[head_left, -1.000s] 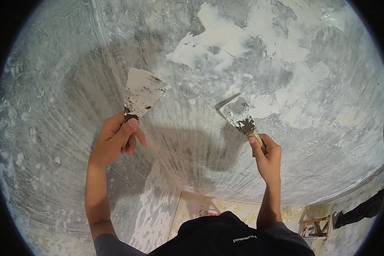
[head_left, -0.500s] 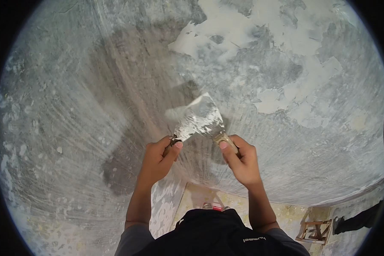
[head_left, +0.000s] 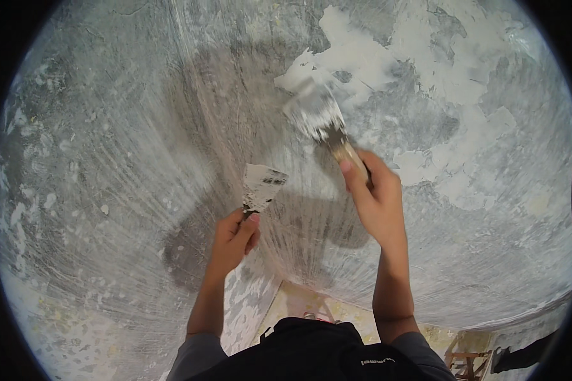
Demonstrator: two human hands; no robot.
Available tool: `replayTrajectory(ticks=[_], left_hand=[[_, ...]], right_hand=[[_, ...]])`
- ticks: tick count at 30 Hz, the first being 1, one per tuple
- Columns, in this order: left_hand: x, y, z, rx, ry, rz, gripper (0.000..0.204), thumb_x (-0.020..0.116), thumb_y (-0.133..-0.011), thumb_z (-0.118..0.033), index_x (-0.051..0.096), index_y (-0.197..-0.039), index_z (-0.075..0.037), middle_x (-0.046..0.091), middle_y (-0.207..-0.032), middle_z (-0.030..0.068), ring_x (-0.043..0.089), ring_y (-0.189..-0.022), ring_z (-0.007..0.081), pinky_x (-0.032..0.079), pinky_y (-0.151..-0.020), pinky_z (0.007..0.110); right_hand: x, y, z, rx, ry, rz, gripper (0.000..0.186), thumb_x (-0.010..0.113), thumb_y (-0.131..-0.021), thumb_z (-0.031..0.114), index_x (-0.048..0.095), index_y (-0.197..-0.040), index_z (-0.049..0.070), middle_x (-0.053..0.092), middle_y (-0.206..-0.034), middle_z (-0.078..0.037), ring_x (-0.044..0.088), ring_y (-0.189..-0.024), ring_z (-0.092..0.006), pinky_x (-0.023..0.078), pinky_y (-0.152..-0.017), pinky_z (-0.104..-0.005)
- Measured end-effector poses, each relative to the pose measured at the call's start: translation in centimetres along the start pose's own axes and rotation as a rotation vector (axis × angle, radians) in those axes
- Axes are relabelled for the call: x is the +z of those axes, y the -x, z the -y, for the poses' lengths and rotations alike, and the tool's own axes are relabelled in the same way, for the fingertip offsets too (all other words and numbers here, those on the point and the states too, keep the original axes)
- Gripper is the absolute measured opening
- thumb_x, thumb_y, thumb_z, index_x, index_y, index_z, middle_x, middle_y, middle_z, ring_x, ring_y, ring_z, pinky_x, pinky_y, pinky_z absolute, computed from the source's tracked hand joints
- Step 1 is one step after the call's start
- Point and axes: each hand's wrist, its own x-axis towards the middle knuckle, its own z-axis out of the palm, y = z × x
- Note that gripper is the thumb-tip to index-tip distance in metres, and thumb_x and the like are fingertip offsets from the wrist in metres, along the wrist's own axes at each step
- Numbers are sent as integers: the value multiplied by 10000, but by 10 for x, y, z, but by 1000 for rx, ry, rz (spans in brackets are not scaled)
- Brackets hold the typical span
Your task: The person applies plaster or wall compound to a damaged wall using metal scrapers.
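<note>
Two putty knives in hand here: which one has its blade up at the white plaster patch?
The putty knife in the right hand, its blurred blade at the white patch's edge. The left hand's knife sits lower, over bare grey wall.

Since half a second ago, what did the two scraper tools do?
The two blades were crossed together in front of the chest. Now the right hand has swung its putty knife up to the white patch on the wall, while the left hand keeps its smaller knife low. Both hands still grip their handles.
</note>
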Motion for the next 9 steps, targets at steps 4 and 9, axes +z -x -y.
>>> replayTrajectory(ticks=[4, 9], left_hand=[[26, 8, 16, -99, 125, 7, 331, 566, -1058, -289, 568, -821, -58, 562, -612, -1, 449, -463, 47, 325, -420, 230], [15, 36, 50, -142, 223, -112, 355, 596, -1028, -344, 592, -828, -51, 560, -557, 54, 416, -375, 84, 299, -351, 234]], right_hand=[[3, -31, 17, -128, 385, -170, 289, 639, -991, 276, 686, -1039, -6, 569, -599, -159, 590, -509, -214, 436, -522, -354], [-24, -5, -13, -150, 337, -224, 245, 681, -964, 252, 743, -1103, 59, 744, -746, -121, 744, -656, -252, 551, -621, -306]])
